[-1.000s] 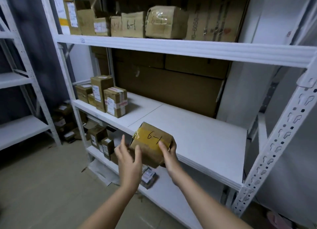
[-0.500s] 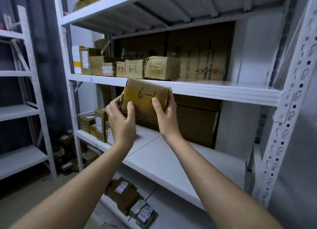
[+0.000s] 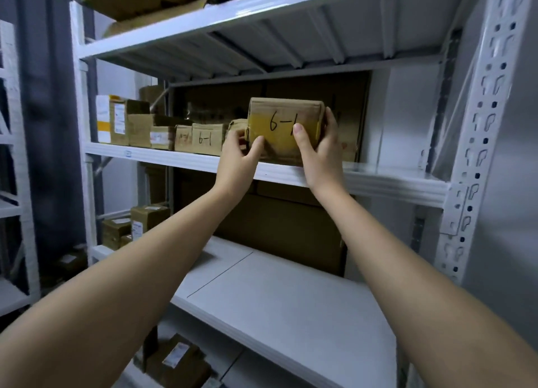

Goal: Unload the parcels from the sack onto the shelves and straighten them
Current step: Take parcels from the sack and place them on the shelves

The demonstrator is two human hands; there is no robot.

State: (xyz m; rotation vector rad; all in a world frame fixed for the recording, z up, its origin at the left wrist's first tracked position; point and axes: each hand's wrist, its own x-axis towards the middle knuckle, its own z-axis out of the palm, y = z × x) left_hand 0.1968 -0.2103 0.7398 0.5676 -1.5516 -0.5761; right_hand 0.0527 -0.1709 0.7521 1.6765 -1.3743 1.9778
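Both arms raised; left hand point(image 3: 237, 157) and right hand point(image 3: 321, 152) fingers clamping parcel point(image 3: 283, 131) sides, resting on shelf point(image 3: 378, 181) near edge.

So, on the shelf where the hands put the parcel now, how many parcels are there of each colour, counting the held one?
White and yellow box: 1
Brown cardboard parcels, including the held parcel: 7
Total: 8
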